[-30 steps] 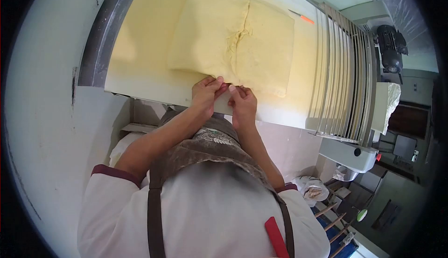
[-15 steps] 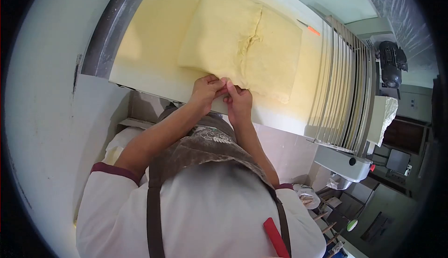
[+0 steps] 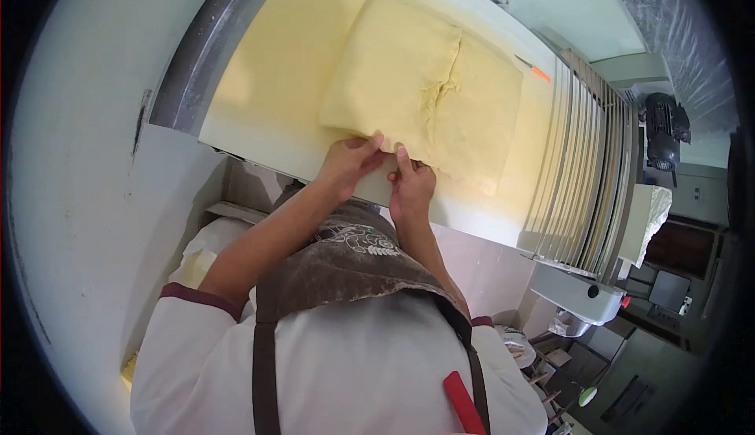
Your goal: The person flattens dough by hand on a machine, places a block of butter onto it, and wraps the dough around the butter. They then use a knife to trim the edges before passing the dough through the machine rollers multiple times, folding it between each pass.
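A large folded slab of pale yellow dough lies on a white work surface, with a rough, puckered seam running across its top. At the edge closest to my body, my left hand pinches the dough between thumb and fingers. Just to its right, my right hand grips the same edge near the seam's end, thumb on top and fingers curled beneath. A small gap separates the two hands.
A small knife with an orange handle lies right of the dough. Beyond it runs a metal bar grille of a machine, with a dark motor farther off. A grey metal edge bounds the surface on the left.
My hands have moved slightly apart along the dough's near edge, the left one leftward from the seam. The whole view has shifted, so the dough appears lower and farther right.
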Tool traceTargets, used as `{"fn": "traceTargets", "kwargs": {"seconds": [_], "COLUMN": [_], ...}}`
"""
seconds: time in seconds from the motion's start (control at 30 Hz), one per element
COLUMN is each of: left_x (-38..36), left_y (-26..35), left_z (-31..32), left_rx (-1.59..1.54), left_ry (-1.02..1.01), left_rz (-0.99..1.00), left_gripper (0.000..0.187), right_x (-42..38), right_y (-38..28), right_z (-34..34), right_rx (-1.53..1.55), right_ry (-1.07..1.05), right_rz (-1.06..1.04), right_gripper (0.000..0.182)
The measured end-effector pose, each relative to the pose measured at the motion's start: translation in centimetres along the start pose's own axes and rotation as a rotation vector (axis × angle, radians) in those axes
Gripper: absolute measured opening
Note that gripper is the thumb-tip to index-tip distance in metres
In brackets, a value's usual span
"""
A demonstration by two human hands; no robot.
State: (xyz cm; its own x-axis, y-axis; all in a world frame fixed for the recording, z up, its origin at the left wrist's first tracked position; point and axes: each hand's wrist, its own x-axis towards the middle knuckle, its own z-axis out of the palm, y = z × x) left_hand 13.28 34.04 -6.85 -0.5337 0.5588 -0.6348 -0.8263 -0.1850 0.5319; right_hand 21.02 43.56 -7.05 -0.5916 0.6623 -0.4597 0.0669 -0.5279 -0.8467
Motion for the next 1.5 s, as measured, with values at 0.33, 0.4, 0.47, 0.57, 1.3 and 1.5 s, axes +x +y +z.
{"fn": "traceTargets", "kwargs": {"seconds": [0.33,0.4,0.47,0.57,1.3,1.5], "left_x": [0.1,0.1,0.6,0.3,0.3,-0.5], "left_y": [1.2,1.0,0.4,0.5,2.0,4.6], "left_z": [-1.0,-1.3,-1.9,-2.7,-4.9,-4.5], "left_rx": [0.040,0.055,0.137,0.230,0.195,0.084], "left_ry": [0.034,0.070,0.095,0.065,0.105,0.091], "left_rz": [0.025,0.048,0.094,0.068,0.049,-0.004], "left_gripper": [0.023,0.023,0.028,0.031,0.031,0.027], "right_x": [0.3,-0.4,-0.4,0.7,-0.2,-0.2], "right_y": [0.5,0.7,0.9,1.2,1.9,1.9], "right_z": [-0.2,-0.5,-0.5,0.4,2.5,3.3], "right_rx": [0.038,0.006,-0.058,0.085,-0.022,0.052], "right_ry": [-0.055,-0.091,-0.132,-0.107,-0.222,-0.087], "right_rz": [0.044,0.108,0.203,0.173,0.228,0.161], "right_gripper": [0.029,0.028,0.026,0.017,0.012,0.016]}}
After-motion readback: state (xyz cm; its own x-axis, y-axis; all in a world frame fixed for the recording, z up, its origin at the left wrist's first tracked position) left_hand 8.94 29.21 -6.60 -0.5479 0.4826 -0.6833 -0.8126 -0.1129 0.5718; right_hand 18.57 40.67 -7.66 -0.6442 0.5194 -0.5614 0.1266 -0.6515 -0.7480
